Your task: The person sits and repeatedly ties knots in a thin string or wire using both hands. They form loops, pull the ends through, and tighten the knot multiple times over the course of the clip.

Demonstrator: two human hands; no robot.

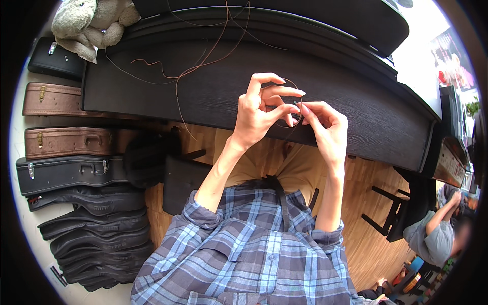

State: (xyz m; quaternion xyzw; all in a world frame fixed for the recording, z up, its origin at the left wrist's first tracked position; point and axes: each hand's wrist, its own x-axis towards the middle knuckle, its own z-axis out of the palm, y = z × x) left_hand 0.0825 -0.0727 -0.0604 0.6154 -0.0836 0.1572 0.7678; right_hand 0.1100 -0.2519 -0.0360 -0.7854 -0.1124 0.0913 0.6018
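A thin wire string wound into a loop (295, 84), which looks like a guitar string, is held up in front of me over the near edge of a black piano (376, 114). My left hand (260, 108) curls around the loop's left side, thumb and fingers closed on it. On its right side, the thumb and forefinger of my right hand (328, 124) pinch the wire. A small pale end piece (296, 103) shows between the two hands. Several loose copper-coloured and silver strings (178, 78) lie in curls on the piano to the left.
Guitar cases (66, 142) and black soft bags (101, 239) are lined up at the left. A grey plush toy (94, 25) sits at the far left. Beneath me is a black bench (178, 183); another black seat (399, 211) and a seated person (432, 234) are at the right.
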